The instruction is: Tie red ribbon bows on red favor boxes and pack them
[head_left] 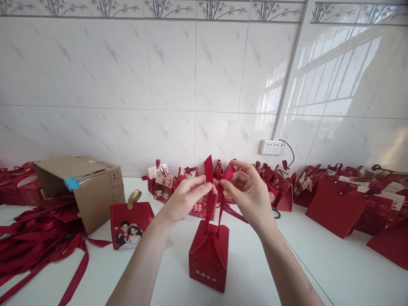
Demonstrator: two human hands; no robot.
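A small red gift box with gold characters on its front stands on the white table in front of me. A red ribbon runs up from the box's top in two strands. My left hand pinches one strand between thumb and fingers, its end sticking up above them. Just beside it, my right hand pinches the other strand, which is looped or folded at the fingertips. Both hands are above the box. Whether the strands are knotted between my fingers I cannot tell.
To the left, a cardboard box carries a blue binder clip, near a heap of loose red ribbons. A red box with a couple printed on it stands nearby. Several more gift boxes line the wall, below a socket strip.
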